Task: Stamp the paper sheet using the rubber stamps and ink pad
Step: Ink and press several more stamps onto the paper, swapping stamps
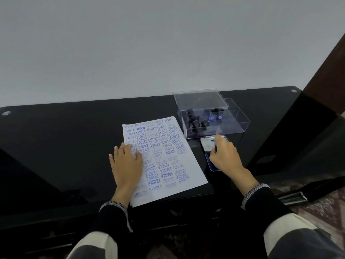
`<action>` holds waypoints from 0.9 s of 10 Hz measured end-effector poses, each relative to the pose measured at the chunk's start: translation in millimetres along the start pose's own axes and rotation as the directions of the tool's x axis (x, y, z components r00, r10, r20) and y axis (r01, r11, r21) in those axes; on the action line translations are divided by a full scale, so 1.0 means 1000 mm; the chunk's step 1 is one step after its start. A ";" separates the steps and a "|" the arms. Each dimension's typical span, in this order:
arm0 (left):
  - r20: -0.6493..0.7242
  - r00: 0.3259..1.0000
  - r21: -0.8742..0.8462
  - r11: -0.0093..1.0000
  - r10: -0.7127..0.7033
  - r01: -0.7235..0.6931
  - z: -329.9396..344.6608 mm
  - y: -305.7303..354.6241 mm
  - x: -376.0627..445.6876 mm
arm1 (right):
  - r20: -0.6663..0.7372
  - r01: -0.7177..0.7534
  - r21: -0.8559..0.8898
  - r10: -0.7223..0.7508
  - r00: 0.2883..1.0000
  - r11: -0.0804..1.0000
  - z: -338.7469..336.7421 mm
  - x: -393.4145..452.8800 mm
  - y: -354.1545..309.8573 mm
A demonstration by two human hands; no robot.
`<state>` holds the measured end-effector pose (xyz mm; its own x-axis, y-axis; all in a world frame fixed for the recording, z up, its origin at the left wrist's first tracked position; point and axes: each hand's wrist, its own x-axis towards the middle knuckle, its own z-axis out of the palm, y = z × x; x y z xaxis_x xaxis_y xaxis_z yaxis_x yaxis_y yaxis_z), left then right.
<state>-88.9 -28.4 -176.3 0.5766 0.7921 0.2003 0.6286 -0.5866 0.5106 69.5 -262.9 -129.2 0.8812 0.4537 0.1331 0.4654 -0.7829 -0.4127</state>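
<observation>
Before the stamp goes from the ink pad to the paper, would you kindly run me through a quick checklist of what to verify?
1. Paper sheet held flat: ok, left hand rests on it with straight fingers.
2. Ink pad open: ok, lid tipped back.
3. Stamp gripped in right hand: cannot tell, the hand hides it.
4. Free space on the sheet: not ok, nearly full; lower right corner bare.
5. Spare stamps within reach: ok, in the clear box.

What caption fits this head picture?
Left hand steadies the stamped paper sheet; right hand works at the ink pad.
</observation>
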 end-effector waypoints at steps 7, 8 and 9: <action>0.009 1.000 0.021 1.000 0.003 -0.004 0.002 -0.001 0.000 | -0.035 0.008 -0.055 -0.010 0.999 0.998 -0.002 -0.008 -0.008; 0.009 1.000 0.030 1.000 0.003 -0.003 0.001 -0.001 0.000 | -0.013 -0.043 0.038 0.043 0.999 0.998 -0.003 -0.005 -0.003; 0.006 1.000 0.028 1.000 0.002 -0.002 0.001 -0.002 0.000 | 0.011 -0.081 0.113 0.081 0.997 0.990 -0.007 -0.003 -0.002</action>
<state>-89.3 -27.8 -178.1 0.5807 0.7901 0.1961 0.6421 -0.5926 0.4863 66.4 -265.3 -122.7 0.9149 0.3937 0.0895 0.3799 -0.7642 -0.5213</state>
